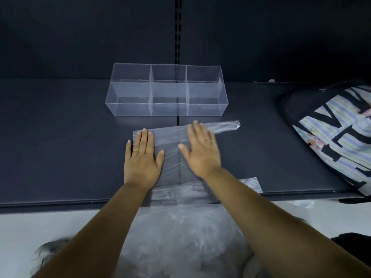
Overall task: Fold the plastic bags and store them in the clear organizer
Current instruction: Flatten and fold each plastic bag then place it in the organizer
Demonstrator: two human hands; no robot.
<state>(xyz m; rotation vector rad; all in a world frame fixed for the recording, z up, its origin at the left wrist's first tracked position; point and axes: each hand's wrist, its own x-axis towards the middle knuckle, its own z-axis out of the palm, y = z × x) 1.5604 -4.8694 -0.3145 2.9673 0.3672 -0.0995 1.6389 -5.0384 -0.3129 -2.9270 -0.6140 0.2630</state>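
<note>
A translucent plastic bag [172,161] lies flat on the dark shelf [60,149], one handle stretching to the right at the far edge. My left hand [141,157] presses flat on the bag's left part with straight fingers. My right hand [201,149] lies flat on the bag's right part, fingers spread. Behind the bag stands the clear organizer [167,91], divided into three compartments in which I see no bags. More crumpled plastic bags [180,237] hang below the shelf's front edge, between my forearms.
A black tote bag with striped, lettered fabric [337,133] lies at the right end of the shelf. A dark back panel with a slotted upright [177,31] rises behind the organizer. White floor shows below the shelf edge.
</note>
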